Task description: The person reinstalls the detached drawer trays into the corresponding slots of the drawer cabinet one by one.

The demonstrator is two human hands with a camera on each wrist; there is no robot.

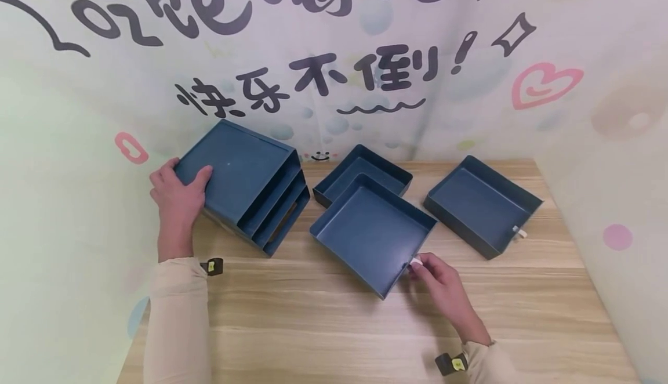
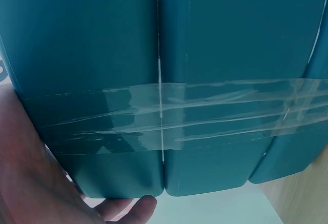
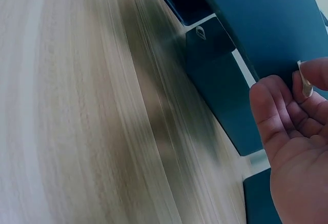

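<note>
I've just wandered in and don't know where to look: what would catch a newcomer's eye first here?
Probably the bold dark lettering across the pale backdrop, above the wooden table. Near the middle, the right hand pinches a white tab on a blue drawer. To the left, the left hand grips a blue cabinet, with clear tape showing across it in the left wrist view.

At the left of the table [image 1: 292, 337] sits a cabinet [image 1: 235, 169], the left hand [image 1: 180, 189] at its left edge, with a rear drawer [image 1: 383, 166] to its right and a side drawer [image 1: 477, 204] farthest right. Between cabinet and side drawer, a front drawer [image 1: 373, 230] overlaps the rear one, though whether they touch is hard to tell; the right hand [image 1: 443, 288] is at its near right edge.
</note>
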